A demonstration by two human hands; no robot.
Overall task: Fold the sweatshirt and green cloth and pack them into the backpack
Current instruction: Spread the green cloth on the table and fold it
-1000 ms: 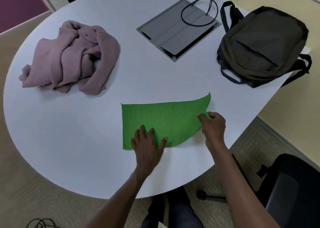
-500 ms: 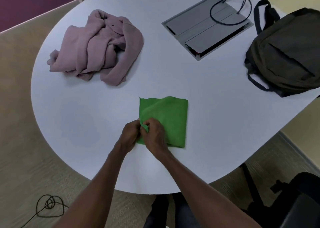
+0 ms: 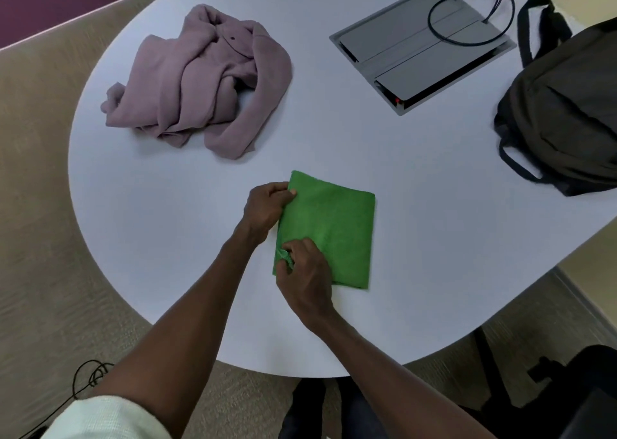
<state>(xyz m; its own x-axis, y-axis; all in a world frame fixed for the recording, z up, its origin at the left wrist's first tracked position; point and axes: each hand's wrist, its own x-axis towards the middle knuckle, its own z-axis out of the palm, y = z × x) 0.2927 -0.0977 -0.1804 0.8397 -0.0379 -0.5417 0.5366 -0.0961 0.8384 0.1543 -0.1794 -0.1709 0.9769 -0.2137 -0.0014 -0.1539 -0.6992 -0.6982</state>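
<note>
Both hands pinch green cloth (image 3: 330, 231) | left hand (image 3: 267, 206) | right hand (image 3: 305, 273) | backpack (image 3: 564, 104) cut off

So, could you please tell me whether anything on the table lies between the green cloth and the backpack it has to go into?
Nothing visible does. Bare white table runs from the green cloth to the backpack. The grey cable box lies farther back, and the sweatshirt is on the opposite side.

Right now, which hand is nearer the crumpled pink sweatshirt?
Left. The left hand pinches the folded green cloth's far-left corner, closer to the crumpled pink sweatshirt; the right hand grips the near-left edge, farther away.
</note>
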